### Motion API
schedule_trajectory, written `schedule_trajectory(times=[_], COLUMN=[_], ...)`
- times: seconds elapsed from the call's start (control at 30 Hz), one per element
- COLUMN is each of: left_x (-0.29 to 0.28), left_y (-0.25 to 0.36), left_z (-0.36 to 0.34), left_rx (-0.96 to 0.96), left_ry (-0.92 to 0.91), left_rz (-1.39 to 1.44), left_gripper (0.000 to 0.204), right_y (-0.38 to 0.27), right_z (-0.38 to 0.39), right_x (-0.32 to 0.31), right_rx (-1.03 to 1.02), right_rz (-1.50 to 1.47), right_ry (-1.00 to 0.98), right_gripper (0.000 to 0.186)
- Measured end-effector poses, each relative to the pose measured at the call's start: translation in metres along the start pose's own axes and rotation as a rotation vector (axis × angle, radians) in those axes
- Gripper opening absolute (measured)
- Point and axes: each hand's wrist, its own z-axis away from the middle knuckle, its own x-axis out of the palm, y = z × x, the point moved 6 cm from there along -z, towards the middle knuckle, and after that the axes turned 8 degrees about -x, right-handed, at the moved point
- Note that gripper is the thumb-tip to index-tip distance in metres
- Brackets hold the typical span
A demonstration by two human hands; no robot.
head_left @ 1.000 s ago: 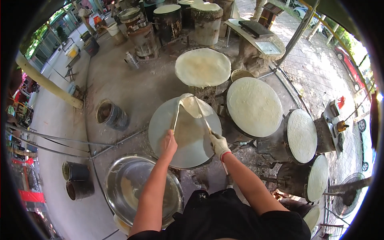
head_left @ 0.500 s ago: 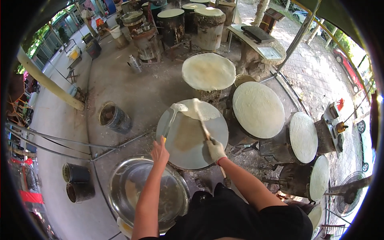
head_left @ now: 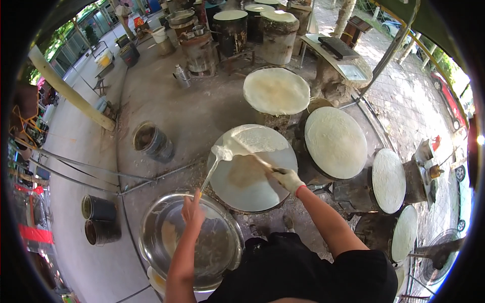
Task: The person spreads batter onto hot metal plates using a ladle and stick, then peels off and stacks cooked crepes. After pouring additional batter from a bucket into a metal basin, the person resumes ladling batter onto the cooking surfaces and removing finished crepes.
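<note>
A large round griddle point(head_left: 247, 198) lies in front of me, wet whitish batter point(head_left: 260, 137) covering its far part. My left hand point(head_left: 193, 212), bare, is wrapped round the handle of a long metal ladle point(head_left: 208, 174). The ladle's batter-coated head is over the griddle's left side. In a pale glove, my right hand point(head_left: 286, 180) grips a wooden spreader point(head_left: 261, 162) that slants across the griddle to the batter. Below my left hand stands a wide metal basin point(head_left: 146, 241) holding cloudy liquid.
Round griddles with pale sheets curve around the right: one behind point(head_left: 277, 91), a larger one point(head_left: 336, 143), and others point(head_left: 389, 181) nearer me. Dark buckets point(head_left: 153, 142) stand at left, with a pole point(head_left: 70, 93) beyond. A stone-like table point(head_left: 336, 60) and a fan point(head_left: 439, 256) are at right.
The ladle has come back toward me and left, its head now lower on the griddle. My right hand has shifted right, and the spreader slants more. Batter covers more of the far left side.
</note>
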Motion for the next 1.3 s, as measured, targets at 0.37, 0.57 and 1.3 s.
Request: schedule_trajectory(times=[0.37, 0.57, 1.3], left_x=[0.001, 0.000, 0.023], left_y=[-0.016, 0.008, 0.034], left_z=[0.061, 0.085, 0.241], left_rx=[-0.096, 0.005, -0.942], left_ry=[0.000, 0.222, 0.331], left_rz=[-0.018, 0.317, 1.617], left_gripper=[0.068, 0.057, 0.016], right_y=[-0.003, 0.001, -0.044], right_z=[-0.006, -0.061, -0.070], right_x=[-0.015, 0.005, -0.010], right_rx=[-0.016, -0.187, 0.142], right_rz=[0.081, 0.127, 0.328], right_ry=[-0.144, -0.109, -0.835], right_gripper=[0.035, 0.027, 0.023])
